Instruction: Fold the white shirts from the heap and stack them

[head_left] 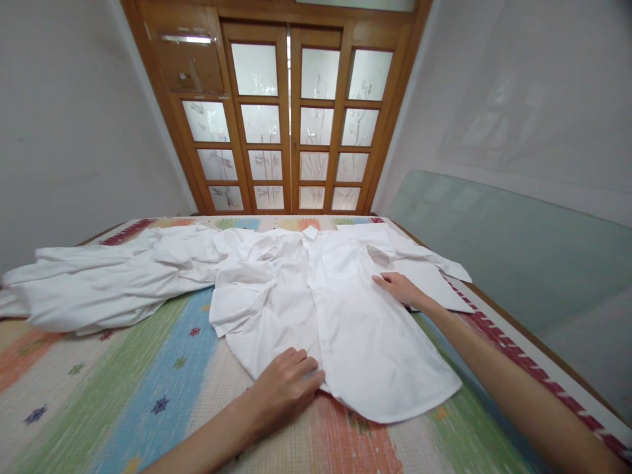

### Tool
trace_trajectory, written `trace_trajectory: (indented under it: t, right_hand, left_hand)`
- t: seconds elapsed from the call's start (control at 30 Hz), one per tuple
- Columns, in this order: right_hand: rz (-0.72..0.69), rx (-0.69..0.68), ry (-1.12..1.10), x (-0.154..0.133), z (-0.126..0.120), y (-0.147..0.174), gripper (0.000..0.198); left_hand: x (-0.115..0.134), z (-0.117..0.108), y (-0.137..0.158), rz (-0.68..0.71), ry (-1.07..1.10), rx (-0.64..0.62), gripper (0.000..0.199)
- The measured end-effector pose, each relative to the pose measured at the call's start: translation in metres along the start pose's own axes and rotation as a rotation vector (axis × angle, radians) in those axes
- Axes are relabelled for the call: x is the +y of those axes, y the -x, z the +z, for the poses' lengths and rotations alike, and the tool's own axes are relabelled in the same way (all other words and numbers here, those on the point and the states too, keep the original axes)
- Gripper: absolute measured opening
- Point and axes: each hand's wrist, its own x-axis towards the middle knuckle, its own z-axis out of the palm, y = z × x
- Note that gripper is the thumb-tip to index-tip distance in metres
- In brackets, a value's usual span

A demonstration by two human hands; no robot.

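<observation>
A white button-up shirt (345,309) lies front side up and spread out, its collar at the far end and its rounded hem towards me. My left hand (289,382) has its fingers curled on the hem, at the lower end of the front button strip. At the shirt's right side edge, just below the sleeve, my right hand (401,289) pinches the cloth, thumb on top and the other fingers mostly hidden. The right sleeve stretches away to the right, while the left side of the shirt is wrinkled and bunched.
More white garments (113,283) lie in a crumpled heap to the left. Under the right sleeve is a flat white piece (439,286). A striped, flowered cover (162,368) lies beneath everything. A pale green headboard-like panel (513,243) stands right; wooden glazed doors (291,118) are ahead.
</observation>
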Motion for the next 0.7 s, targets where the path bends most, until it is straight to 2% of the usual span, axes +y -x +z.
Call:
trace_trajectory:
  t: [0.07,0.17,0.37,0.5,0.57,0.7]
  right_hand:
    - [-0.022,0.007,0.097,-0.002,-0.002,0.000,0.043]
    - [0.027,-0.059,0.192,-0.001,-0.008,0.002,0.041]
    - [0.124,-0.326,0.324,-0.004,-0.027,0.019,0.042]
    - [0.195,-0.487,0.475,-0.014,-0.032,0.028,0.044]
    - [0.234,-0.454,0.606,-0.019,-0.032,0.029,0.042]
    - [0.239,-0.226,0.788,-0.030,-0.031,0.025,0.040]
  left_hand:
    - [0.003,0.000,-0.002,0.060,-0.028,-0.017,0.007]
    - [0.010,-0.003,-0.001,0.115,-0.005,-0.067,0.006]
    - [0.025,-0.016,0.003,0.225,0.095,-0.220,0.010]
    - [0.029,-0.018,0.003,0.276,0.148,-0.261,0.012]
    - [0.030,-0.018,0.004,0.283,0.160,-0.255,0.011]
    - [0.033,-0.018,0.006,0.251,0.146,-0.239,0.015]
